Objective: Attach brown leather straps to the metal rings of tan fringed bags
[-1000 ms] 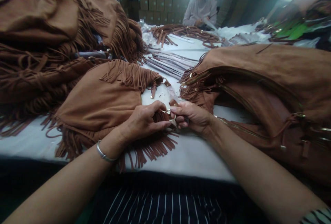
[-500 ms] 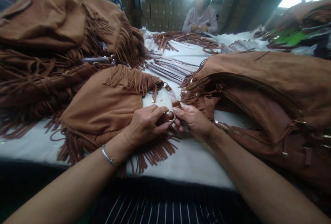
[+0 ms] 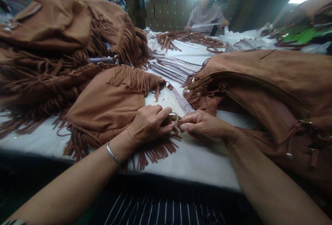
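Observation:
A brown suede handbag [image 3: 109, 97] with fringe lies on the table in front of me. My left hand [image 3: 151, 123] is closed at its right side, thumb and forefinger pinching a pale metal ring [image 3: 174, 117]. Just right of the ring, my right hand [image 3: 204, 124] grips the brown end of the bag's strap [image 3: 183, 103], whose middle is wrapped in clear film. The strap's far end joins the bag at a small metal fitting [image 3: 169, 86]. My fingers partly hide the ring and the strap end.
Fringed bags [image 3: 52, 24] are piled on the left. A larger brown bag [image 3: 259, 69] with zips lies at the right. Wrapped strips [image 3: 171, 68] and brown straps [image 3: 189, 38] lie further back. Across the table sits a person [image 3: 207, 14], with cartons [image 3: 162, 10] behind.
My right hand has moved slightly right and turned, drawing the strap end away from the ring. The wrapped strap shows more. Across the table, the person's hands have spread apart.

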Tool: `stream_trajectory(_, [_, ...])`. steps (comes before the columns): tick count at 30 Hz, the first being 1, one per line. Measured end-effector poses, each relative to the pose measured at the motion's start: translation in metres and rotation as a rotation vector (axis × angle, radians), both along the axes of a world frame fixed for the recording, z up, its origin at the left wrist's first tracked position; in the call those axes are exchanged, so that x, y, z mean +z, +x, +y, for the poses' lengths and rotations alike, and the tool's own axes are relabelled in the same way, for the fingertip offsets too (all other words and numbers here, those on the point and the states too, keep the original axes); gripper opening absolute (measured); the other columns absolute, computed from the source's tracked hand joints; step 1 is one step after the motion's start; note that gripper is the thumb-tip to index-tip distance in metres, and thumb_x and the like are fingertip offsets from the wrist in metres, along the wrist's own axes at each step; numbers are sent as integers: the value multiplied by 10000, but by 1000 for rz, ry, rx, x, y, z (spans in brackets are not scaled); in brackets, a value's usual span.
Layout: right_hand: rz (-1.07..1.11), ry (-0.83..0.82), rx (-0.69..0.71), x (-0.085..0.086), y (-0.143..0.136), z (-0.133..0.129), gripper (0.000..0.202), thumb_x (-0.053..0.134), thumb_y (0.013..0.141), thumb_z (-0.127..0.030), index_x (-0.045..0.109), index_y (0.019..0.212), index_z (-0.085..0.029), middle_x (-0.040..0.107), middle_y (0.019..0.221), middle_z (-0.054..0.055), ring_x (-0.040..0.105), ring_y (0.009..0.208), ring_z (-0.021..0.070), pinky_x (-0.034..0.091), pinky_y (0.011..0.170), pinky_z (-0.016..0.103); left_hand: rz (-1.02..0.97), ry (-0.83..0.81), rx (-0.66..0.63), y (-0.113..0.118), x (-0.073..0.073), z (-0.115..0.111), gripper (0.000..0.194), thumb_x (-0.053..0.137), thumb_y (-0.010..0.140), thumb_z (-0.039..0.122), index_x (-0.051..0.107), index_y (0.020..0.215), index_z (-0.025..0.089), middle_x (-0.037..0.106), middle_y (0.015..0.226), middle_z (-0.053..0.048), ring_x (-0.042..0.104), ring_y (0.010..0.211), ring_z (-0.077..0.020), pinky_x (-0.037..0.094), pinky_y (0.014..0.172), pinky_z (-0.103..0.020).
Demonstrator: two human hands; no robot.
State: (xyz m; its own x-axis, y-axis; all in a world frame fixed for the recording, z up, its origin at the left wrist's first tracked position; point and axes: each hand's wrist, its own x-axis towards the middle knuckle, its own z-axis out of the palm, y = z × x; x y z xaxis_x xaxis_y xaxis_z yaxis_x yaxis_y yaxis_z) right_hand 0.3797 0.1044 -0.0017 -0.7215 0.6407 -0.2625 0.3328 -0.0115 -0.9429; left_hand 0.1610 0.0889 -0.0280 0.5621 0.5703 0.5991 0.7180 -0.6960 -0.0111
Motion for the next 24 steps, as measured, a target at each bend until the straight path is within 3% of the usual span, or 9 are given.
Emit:
stream_trajectory(5, [-59,47,39,4,2,-2,274,558,812,-368,606,710,-118,374,478,-58,304,413,42,212,383,166,7,28,-33,2,-3,2,245,535,834,366,561,909,135,550,672,-22,507,601,-164,410,564,-288])
stream_trajectory(9, [-117,80,60,-1,1,0,262,535,814,-352,605,715,-120,361,464,-60,261,401,44,175,372,179,33,-56,-82,2,-4,2,209,529,841,330,547,913,135,551,702,-25,520,631,-158,429,579,-276])
stream_trajectory(15, [-121,183,81,-3,-5,1,270,514,817,-321,515,630,-125,327,493,-67,263,435,39,189,407,180,28,-104,-87,0,-8,4,199,527,848,313,524,948,141,572,746,-22,534,649,-147,447,583,-258])
stream_trajectory(24, [-152,266,-124,-4,-13,-2,318,553,761,-372,470,564,-136,310,501,-61,254,452,42,175,419,197,67,-139,-139,-3,-4,4,209,497,869,351,527,892,145,564,701,-10,522,617,-136,426,562,-251])
